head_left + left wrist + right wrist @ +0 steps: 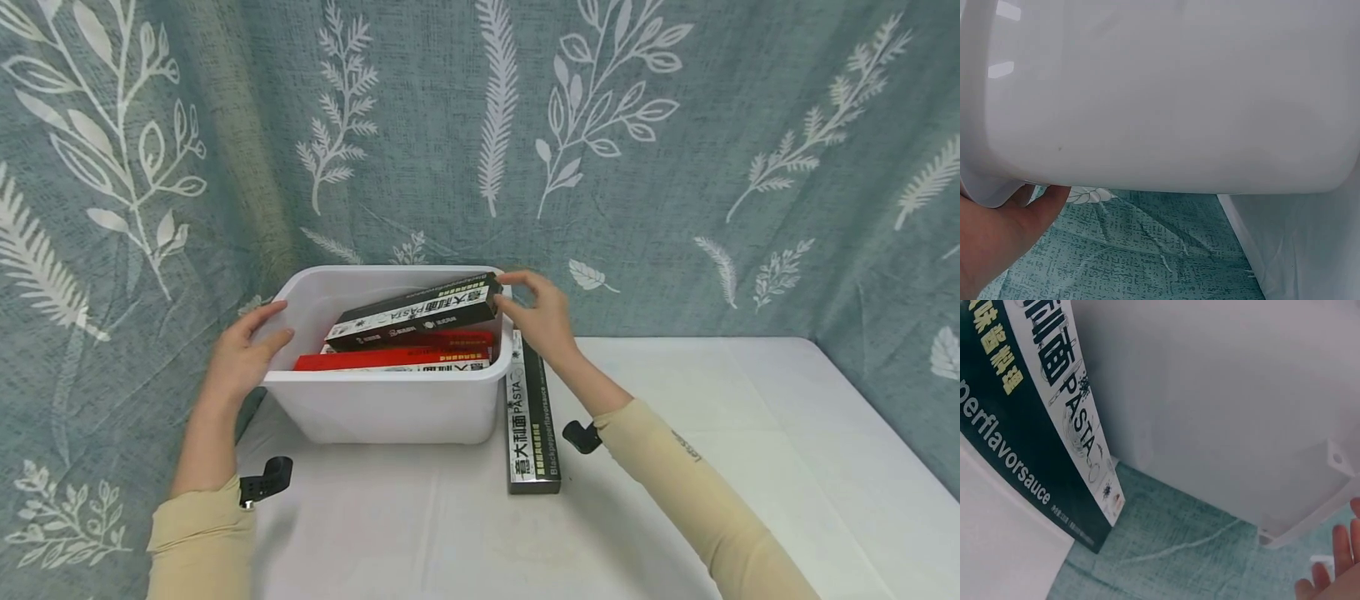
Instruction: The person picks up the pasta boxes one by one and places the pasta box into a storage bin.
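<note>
Black pasta box (417, 312) sits tilted across the top of the white plastic bin (390, 404), its right end up on the bin's right rim, left end dipping lower into the bin. Right hand (538, 315) is at that raised end: fingertips loosely bent and touching or just off the box's end; contact can't be confirmed from the head view, no clear grip. Left hand (242, 354) rests on the bin's left rim, fingers relaxed and laid over the edge, thumb on the outside wall. Left wrist view shows only the bin's outer wall (1166, 94) with the palm (997, 231) against its lower corner.

Under the black box inside the bin: a red box (397, 358) lying flat, plus another box with a white printed face (442, 367) at the near side, mostly hidden.

Second black pasta box (531, 417) lies flat on the counter (720, 433), just beside the bin's right wall, long axis running toward the camera. Right wrist view shows its label (1054, 425) close to the bin wall.

Counter is covered with a white cloth; a teal leaf-print curtain (675, 125) hangs behind and to the sides. Both arms wear beige sleeves.
</note>
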`<act>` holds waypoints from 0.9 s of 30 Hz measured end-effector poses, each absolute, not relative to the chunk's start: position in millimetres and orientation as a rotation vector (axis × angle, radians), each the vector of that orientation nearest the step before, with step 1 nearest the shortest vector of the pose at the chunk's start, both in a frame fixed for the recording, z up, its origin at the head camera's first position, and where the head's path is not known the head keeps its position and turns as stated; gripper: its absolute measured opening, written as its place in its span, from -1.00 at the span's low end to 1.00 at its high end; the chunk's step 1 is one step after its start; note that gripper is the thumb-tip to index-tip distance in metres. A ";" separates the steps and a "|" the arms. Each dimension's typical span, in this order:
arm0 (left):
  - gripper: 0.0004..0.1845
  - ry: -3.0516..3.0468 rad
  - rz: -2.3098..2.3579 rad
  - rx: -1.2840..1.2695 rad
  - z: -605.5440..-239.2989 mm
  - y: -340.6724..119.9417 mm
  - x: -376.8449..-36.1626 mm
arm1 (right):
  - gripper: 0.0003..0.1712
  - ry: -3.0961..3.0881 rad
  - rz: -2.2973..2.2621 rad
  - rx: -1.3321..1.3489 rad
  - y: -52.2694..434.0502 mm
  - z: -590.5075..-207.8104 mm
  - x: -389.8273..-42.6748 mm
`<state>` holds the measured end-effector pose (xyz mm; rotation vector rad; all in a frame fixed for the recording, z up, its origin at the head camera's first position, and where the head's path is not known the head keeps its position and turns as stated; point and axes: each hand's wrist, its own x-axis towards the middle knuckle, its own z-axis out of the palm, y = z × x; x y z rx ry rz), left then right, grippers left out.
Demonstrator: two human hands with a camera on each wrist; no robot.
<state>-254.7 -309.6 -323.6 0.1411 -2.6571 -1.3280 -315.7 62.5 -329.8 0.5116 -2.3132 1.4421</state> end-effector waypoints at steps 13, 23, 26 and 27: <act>-0.39 -2.656 -1.332 0.124 -323.5 -311.2 -255.4 | -0.45 -2.440 1.522 0.618 65.1 -331.1 -305.7; -0.40 -2.643 -1.324 0.131 -324.5 -309.8 -256.6 | -0.34 -2.407 1.765 0.411 91.3 -346.3 -289.2; -0.40 -2.639 -1.331 0.128 -324.8 -310.5 -256.5 | -0.28 -2.417 1.826 0.317 100.5 -352.8 -282.3; -0.40 -2.642 -1.333 0.131 -324.7 -310.6 -256.3 | -0.26 -2.417 1.846 0.296 103.5 -355.0 -279.8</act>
